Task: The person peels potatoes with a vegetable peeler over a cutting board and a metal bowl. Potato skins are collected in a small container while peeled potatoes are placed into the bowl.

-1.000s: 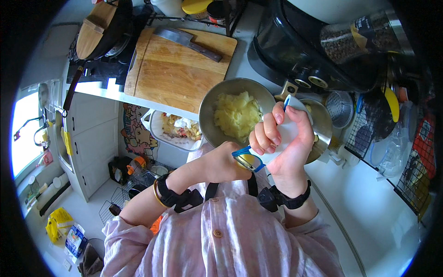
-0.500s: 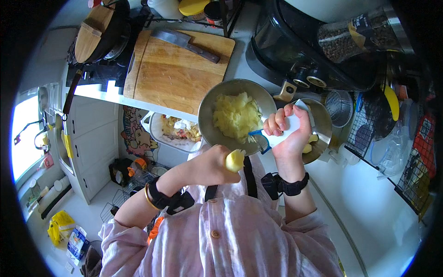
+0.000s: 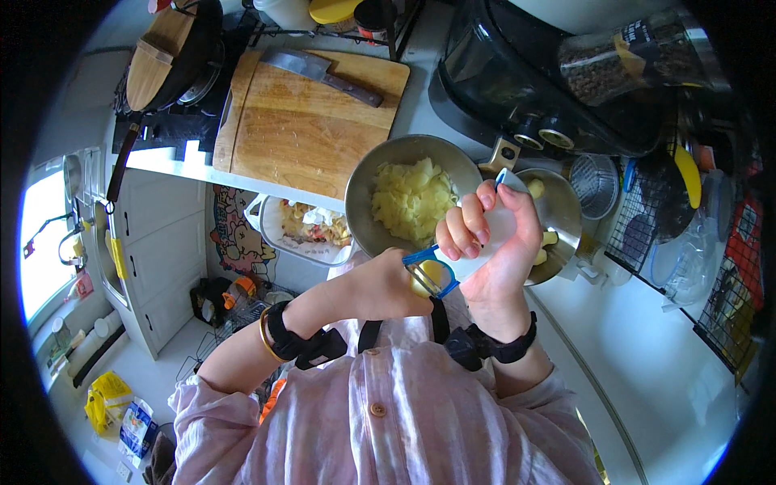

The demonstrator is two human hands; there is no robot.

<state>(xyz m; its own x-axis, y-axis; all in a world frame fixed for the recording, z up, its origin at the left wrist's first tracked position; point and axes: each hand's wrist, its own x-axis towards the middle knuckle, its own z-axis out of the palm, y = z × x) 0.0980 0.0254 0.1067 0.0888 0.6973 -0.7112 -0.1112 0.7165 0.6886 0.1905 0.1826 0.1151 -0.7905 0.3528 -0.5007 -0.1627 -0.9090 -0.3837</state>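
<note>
My left hand (image 3: 368,288) is closed around a peeled potato (image 3: 422,288), most of it hidden by the fingers. Gripped in my right hand (image 3: 503,271) is a peeler (image 3: 495,233) with a white handle and a blue head. The peeler's head lies over the potato's exposed end, beside my left fingers. Just beyond my hands stands a metal bowl (image 3: 368,166) holding a heap of thin pale yellow slices (image 3: 412,198). Partly behind my right hand is a second metal bowl (image 3: 568,206) with several pale chunks (image 3: 548,239) in it.
A wooden cutting board (image 3: 311,121) bearing a cleaver (image 3: 319,74) lies on the counter at the far left. Below the counter edge, a white bin (image 3: 323,255) holds scraps. A black appliance (image 3: 517,89) stands at the back right, near a wire rack (image 3: 638,218).
The peeler has moved left and down, from over the bowl's near edge onto the potato's end. My left hand has shifted slightly, still holding the potato.
</note>
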